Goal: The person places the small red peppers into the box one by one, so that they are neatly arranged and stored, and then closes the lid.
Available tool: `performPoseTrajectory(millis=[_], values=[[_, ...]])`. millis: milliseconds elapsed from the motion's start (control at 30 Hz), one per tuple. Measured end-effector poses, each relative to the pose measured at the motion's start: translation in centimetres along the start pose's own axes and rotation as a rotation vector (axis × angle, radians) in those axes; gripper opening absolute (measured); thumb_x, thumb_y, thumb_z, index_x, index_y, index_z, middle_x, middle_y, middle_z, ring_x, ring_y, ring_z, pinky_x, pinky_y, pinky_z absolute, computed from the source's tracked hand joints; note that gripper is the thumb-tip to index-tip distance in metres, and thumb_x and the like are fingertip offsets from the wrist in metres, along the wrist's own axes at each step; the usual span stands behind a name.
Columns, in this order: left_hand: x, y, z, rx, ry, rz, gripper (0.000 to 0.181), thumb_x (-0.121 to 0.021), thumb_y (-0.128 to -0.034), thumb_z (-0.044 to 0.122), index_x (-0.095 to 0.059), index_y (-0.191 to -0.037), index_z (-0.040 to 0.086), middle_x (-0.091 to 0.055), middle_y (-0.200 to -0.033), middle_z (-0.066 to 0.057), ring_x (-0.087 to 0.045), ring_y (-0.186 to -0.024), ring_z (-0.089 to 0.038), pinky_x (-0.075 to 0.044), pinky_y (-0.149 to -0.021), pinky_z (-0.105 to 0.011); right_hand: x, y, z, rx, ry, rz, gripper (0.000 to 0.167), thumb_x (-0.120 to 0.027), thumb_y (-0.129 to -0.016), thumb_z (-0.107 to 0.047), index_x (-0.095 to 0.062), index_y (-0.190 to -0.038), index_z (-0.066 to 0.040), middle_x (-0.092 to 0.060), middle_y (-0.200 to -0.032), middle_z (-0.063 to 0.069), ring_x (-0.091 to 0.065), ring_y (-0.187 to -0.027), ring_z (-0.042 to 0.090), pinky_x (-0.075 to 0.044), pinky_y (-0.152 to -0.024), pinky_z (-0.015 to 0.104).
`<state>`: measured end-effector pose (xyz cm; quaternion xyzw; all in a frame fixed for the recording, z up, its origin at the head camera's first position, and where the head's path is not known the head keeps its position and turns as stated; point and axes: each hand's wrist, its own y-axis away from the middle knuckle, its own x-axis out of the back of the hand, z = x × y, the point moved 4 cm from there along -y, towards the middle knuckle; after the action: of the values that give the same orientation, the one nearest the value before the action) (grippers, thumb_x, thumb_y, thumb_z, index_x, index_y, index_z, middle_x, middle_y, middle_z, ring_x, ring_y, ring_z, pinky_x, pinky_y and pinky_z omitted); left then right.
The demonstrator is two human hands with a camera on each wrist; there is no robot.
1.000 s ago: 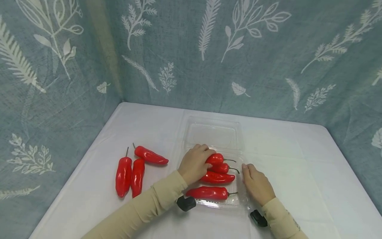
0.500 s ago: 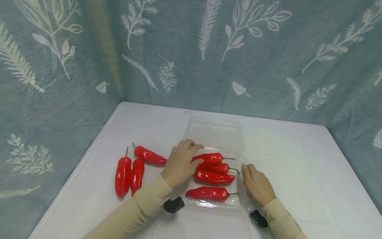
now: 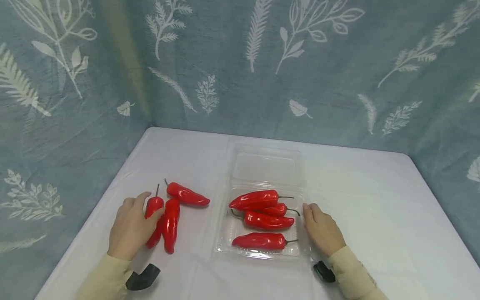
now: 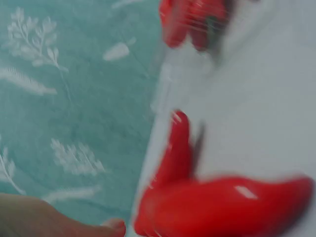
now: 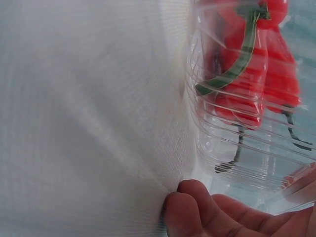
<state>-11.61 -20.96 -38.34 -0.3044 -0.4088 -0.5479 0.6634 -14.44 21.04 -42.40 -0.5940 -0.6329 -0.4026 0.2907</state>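
In the head view, my left hand (image 3: 129,227) is over the leftmost red pepper (image 3: 154,206), its thumb and fingers spread to either side; contact is unclear. Two more peppers lie beside it, one upright in view (image 3: 171,227), one slanting behind (image 3: 187,195). The left wrist view shows blurred peppers (image 4: 222,205) near a fingertip. My right hand (image 3: 323,229) rests with its fingertips against the right side of the clear plastic container (image 3: 225,233). Several peppers lie in it, the nearest (image 3: 258,241) apart from the others. The right wrist view shows bent fingers (image 5: 183,210) beside the clear wall.
The container's clear lid (image 3: 266,164) lies folded back behind it. A white cloth (image 3: 360,200) covers the table, with patterned fabric (image 3: 232,83) hanging behind and at the sides. Black devices (image 3: 142,278) are attached near both wrists.
My left hand has left the peppers in the container and moved left to the loose ones. The rearmost pepper there now lies fully uncovered. My right hand has stayed at the container's side.
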Motion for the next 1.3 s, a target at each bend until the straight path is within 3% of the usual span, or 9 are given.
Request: performPoseTrajectory(millis=[100, 200, 300, 500, 600, 733, 867, 1000, 1300], values=[[-0.7, 0.6, -2.0, 0.062, 0.013, -0.072, 0.077, -0.071, -0.0825, 0.026, -0.032, -0.139, -0.009, -0.045, -0.114, -0.034, -0.05, -0.098, -0.048, -0.056, -0.069, -0.054, -0.1, 0.0, -0.3, 0.012, -0.001, -0.02, 0.058, -0.023, -0.103, -0.047, -0.053, -0.121, 0.0, -0.059, -0.076, 0.005, -0.053, -0.067, 0.018, -0.046, -0.061, 0.034], [-1.3, 0.9, -2.8, 0.078, 0.045, -0.114, 0.078, -0.071, -0.083, 0.028, -0.031, -0.14, -0.008, -0.047, -0.114, -0.032, -0.052, -0.099, -0.046, -0.055, -0.074, -0.055, 0.0, 0.2, -0.3, 0.022, 0.0, -0.028, 0.059, -0.022, -0.102, -0.048, -0.053, -0.119, -0.001, -0.059, -0.077, 0.005, -0.053, -0.068, 0.019, -0.045, -0.061, 0.034], [-1.8, 1.1, -3.0, 0.075, 0.062, -0.11, 0.077, -0.07, -0.0831, 0.026, -0.032, -0.14, -0.008, -0.049, -0.113, -0.03, -0.052, -0.101, -0.045, -0.054, -0.076, -0.055, 0.0, 0.4, -0.2, 0.019, 0.005, -0.034, 0.058, -0.02, -0.102, -0.049, -0.053, -0.116, -0.003, -0.059, -0.077, 0.005, -0.053, -0.068, 0.019, -0.043, -0.06, 0.033], [-2.9, 0.3, -1.8, 0.042, 0.083, -0.076, 0.074, -0.071, -0.0818, 0.017, -0.032, -0.141, -0.007, -0.051, -0.117, -0.031, -0.053, -0.106, -0.048, -0.051, -0.082, -0.058, 0.7, 0.9, 1.0, -0.006, 0.0, -0.018, 0.056, -0.02, -0.102, -0.048, -0.053, -0.112, -0.004, -0.058, -0.076, 0.004, -0.051, -0.066, 0.018, -0.041, -0.058, 0.031], [-2.4, 0.2, -1.8, 0.056, 0.091, -0.073, 0.073, -0.07, -0.0833, 0.015, -0.031, -0.142, -0.007, -0.05, -0.122, -0.033, -0.05, -0.11, -0.05, -0.05, -0.085, -0.06, 0.6, 0.8, 0.9, -0.004, -0.008, -0.014, 0.054, -0.021, -0.102, -0.048, -0.053, -0.109, -0.005, -0.057, -0.074, 0.004, -0.051, -0.065, 0.018, -0.041, -0.057, 0.031], [-0.4, 0.2, -1.7, 0.071, 0.081, -0.015, 0.071, -0.068, -0.0846, 0.016, -0.031, -0.141, -0.008, -0.048, -0.124, -0.034, -0.049, -0.11, -0.052, -0.05, -0.083, -0.061, 0.1, 0.5, 0.5, 0.015, -0.018, -0.012, 0.055, -0.023, -0.102, -0.048, -0.054, -0.11, -0.004, -0.056, -0.073, 0.004, -0.051, -0.065, 0.018, -0.042, -0.057, 0.031], [2.1, 0.1, -0.3, 0.026, 0.102, 0.091, 0.071, -0.069, -0.0843, 0.015, -0.032, -0.141, -0.007, -0.048, -0.122, -0.034, -0.05, -0.106, -0.051, -0.051, -0.077, -0.062, -0.1, 0.2, 0.1, 0.02, -0.011, -0.003, 0.056, -0.024, -0.103, -0.047, -0.054, -0.116, -0.002, -0.057, -0.074, 0.004, -0.052, -0.067, 0.018, -0.044, -0.059, 0.032], [3.5, 0.0, 2.2, -0.056, 0.125, 0.147, 0.071, -0.069, -0.0841, 0.013, -0.033, -0.142, -0.004, -0.049, -0.122, -0.032, -0.051, -0.105, -0.05, -0.052, -0.075, -0.061, -0.1, 0.3, 0.1, 0.019, -0.006, 0.007, 0.055, -0.025, -0.103, -0.046, -0.054, -0.118, -0.002, -0.06, -0.078, 0.006, -0.054, -0.069, 0.02, -0.048, -0.063, 0.037], [3.6, 0.1, 7.9, -0.255, 0.139, 0.16, 0.067, -0.07, -0.0826, 0.007, -0.039, -0.141, 0.0, -0.054, -0.12, -0.025, -0.056, -0.102, -0.043, -0.052, -0.078, -0.061, 0.0, 0.5, -0.2, 0.021, -0.015, 0.003, 0.055, -0.024, -0.103, -0.045, -0.055, -0.115, -0.001, -0.057, -0.071, 0.005, -0.052, -0.063, 0.018, -0.043, -0.056, 0.032]])
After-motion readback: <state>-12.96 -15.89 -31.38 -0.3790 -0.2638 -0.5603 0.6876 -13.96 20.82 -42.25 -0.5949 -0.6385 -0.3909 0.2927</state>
